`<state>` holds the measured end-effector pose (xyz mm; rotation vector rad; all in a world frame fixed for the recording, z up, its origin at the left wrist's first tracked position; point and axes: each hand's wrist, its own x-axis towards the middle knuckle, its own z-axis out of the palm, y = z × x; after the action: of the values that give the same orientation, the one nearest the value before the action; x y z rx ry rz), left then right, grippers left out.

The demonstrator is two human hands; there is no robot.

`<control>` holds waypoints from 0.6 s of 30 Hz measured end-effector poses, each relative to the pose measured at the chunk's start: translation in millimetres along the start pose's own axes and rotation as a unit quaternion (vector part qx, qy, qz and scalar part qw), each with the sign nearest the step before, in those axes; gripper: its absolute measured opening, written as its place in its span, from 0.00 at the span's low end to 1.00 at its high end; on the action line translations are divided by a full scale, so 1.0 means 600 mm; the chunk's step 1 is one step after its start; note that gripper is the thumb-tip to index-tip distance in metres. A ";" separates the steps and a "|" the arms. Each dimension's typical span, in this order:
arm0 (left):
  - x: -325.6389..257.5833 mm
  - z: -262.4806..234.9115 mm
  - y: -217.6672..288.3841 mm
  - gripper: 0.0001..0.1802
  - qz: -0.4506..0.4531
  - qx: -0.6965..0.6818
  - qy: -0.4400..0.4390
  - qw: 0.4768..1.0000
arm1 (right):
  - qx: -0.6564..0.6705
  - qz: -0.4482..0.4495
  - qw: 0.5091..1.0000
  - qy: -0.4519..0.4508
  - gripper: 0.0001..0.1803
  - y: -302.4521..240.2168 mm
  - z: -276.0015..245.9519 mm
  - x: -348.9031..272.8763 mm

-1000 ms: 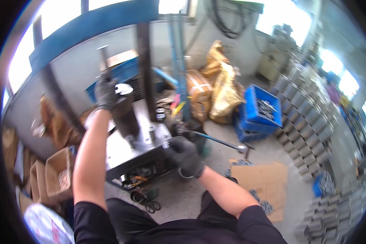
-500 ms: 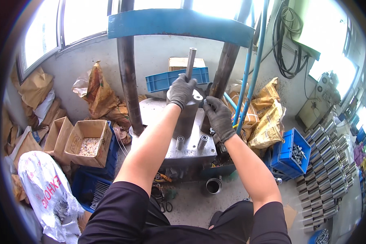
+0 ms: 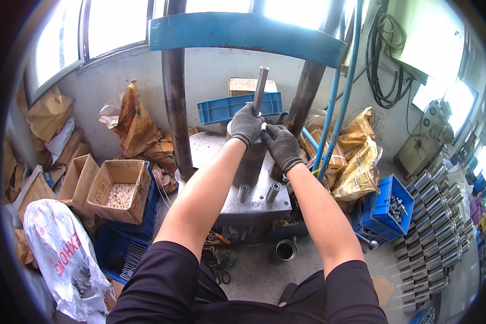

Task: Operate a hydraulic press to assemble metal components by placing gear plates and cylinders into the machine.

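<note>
Both my hands wear dark grey gloves and meet over a dark cylindrical block (image 3: 249, 166) on the metal press table (image 3: 210, 143). My left hand (image 3: 247, 125) is closed round the lower part of a slim metal tube (image 3: 261, 89), which stands nearly upright with a slight lean to the right. My right hand (image 3: 282, 146) has its fingers drawn together beside a small bright spot at the block's top. What those fingertips hold is hidden. Two short metal sleeves, a left one (image 3: 243, 193) and a right one (image 3: 274, 191), stand on the table's near part.
A blue crossbeam (image 3: 243, 33) spans the press columns (image 3: 177, 108). Behind the block lies a blue tray (image 3: 240, 108). An open carton (image 3: 119, 189) of small parts is left; a blue bin (image 3: 387, 208) of metal parts and stacked metal cylinders (image 3: 432, 232) are right.
My right hand has moved left and closed in toward the block's top, next to my left hand. My left hand still grips the tube; the whole view has shifted slightly.
</note>
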<state>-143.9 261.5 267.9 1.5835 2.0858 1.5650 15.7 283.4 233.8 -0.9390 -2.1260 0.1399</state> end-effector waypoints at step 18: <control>0.003 0.006 -0.011 0.22 -0.022 -0.662 0.306 0.684 | 0.120 0.031 0.992 0.020 0.26 0.001 0.034 0.023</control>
<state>-147.0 265.3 262.2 0.4313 0.4336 2.7183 -4.1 297.2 228.2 -0.8567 -1.9923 0.3964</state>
